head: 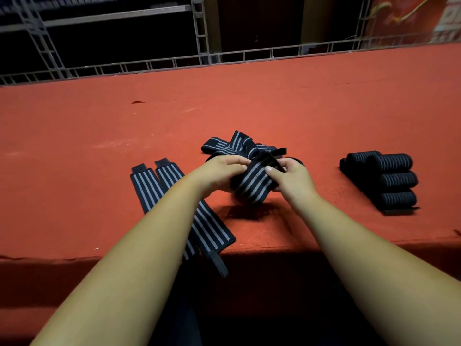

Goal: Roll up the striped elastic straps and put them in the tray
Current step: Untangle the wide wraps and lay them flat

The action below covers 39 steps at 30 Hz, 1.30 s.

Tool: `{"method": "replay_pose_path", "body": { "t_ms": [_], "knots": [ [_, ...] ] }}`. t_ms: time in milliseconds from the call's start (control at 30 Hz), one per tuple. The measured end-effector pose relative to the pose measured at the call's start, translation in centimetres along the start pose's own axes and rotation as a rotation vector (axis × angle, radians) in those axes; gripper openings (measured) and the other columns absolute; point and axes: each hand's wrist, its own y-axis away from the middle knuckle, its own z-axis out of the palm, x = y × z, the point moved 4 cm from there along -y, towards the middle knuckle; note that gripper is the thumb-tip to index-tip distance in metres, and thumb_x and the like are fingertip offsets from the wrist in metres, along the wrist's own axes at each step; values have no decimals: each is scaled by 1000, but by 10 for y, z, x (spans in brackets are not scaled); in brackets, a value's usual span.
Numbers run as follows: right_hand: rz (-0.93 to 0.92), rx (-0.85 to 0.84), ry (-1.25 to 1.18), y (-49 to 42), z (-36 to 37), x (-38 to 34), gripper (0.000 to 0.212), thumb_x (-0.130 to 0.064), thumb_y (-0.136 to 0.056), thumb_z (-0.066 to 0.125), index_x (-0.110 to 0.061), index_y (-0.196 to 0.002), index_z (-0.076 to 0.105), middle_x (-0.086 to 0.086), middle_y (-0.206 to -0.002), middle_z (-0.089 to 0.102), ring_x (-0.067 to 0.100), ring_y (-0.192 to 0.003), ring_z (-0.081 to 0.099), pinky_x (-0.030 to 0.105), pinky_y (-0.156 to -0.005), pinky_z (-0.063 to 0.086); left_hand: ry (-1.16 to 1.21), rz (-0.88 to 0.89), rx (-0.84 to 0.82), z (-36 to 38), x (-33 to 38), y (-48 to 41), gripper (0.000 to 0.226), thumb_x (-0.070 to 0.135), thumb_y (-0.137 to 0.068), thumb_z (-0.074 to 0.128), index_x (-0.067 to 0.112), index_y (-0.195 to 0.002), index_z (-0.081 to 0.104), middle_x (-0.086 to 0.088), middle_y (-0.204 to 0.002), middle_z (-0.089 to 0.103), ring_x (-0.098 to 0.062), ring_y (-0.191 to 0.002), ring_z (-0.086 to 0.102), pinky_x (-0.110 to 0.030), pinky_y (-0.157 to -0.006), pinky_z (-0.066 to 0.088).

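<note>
A black strap with grey stripes (253,183) is held above the red table (99,171), partly rolled. My left hand (219,174) grips its left side and my right hand (290,178) pinches its right side with the thumb on top. Behind my hands lies a loose heap of straps (237,146). Two flat straps (159,186) lie side by side at the left, reaching the near edge under my left forearm. Several rolled straps (389,178) are stacked at the right. No tray is in view.
The table's near edge (74,258) runs across the lower frame, with a strap tab hanging over it. A grey metal frame rail (224,58) borders the far edge, with dark shelving behind.
</note>
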Motion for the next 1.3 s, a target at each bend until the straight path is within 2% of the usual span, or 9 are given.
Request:
{"method": "replay_pose_path", "body": {
  "t_ms": [133,300,433,600,667,800,967,1133,1300],
  "knots": [
    [-79,35,96,7,-7,-35,15,-17,-99,77,-9,-110,69,8,-97,75,24,-82,75,23,-54,56,29,1,-112,-7,19,15,35,37,-94,77,34,-129,77,-9,-120,77,-24,-100,65,-51,-103,59],
    [-155,39,67,18,-8,-72,18,-14,-96,80,-12,-90,63,2,-78,68,17,-64,66,25,-43,52,116,7,-120,-11,40,30,29,34,-99,78,23,-126,77,-1,-101,71,-19,-84,61,-32,-79,53],
    [-173,51,3,20,-1,-90,26,-14,-93,83,-16,-79,61,-1,-71,66,11,-58,59,28,-57,48,223,35,7,-7,53,41,18,28,-108,67,15,-114,76,3,-81,73,-8,-58,62,-19,-51,46],
    [-189,48,-157,26,8,-108,29,-15,-93,83,-19,-75,60,-2,-70,65,13,-60,58,24,-49,44,442,-37,248,-9,58,42,14,11,-98,75,1,-105,82,-25,-103,80,-30,-79,75,-42,-71,63],
    [-184,24,-205,30,12,-113,30,-12,-93,83,-20,-75,61,-5,-69,66,13,-61,58,22,-47,44,439,-75,326,-11,58,42,12,7,-98,70,1,-94,79,-19,-85,77,-25,-63,70,-31,-56,59],
    [-119,-142,-247,41,22,-114,21,-20,-101,76,-22,-83,65,-6,-73,71,13,-60,63,30,-58,52,263,-175,452,-23,53,34,22,12,-99,64,9,-78,70,-9,-72,66,-20,-45,57,-21,-44,44],
    [-136,-300,-545,43,10,-146,10,-24,-107,64,-19,-103,71,2,-88,78,15,-73,71,32,-69,57,-84,-282,580,-60,7,37,29,16,-107,57,-1,-126,71,-21,-119,74,-40,-109,73,-36,-79,59],
    [-83,-390,-386,40,9,-135,23,-35,-104,70,-14,-105,78,14,-95,77,26,-76,72,38,-72,58,59,-79,603,-58,40,23,43,35,-104,63,19,-66,51,-10,-69,50,-29,-70,50,-45,-71,56],
    [20,-363,-349,40,3,-107,36,-41,-105,68,-10,-121,75,20,-109,76,32,-92,72,43,-82,58,271,-9,503,-56,72,32,23,14,-104,71,13,-85,59,-12,-85,68,-24,-65,65,-29,-48,56]
  ]
}}
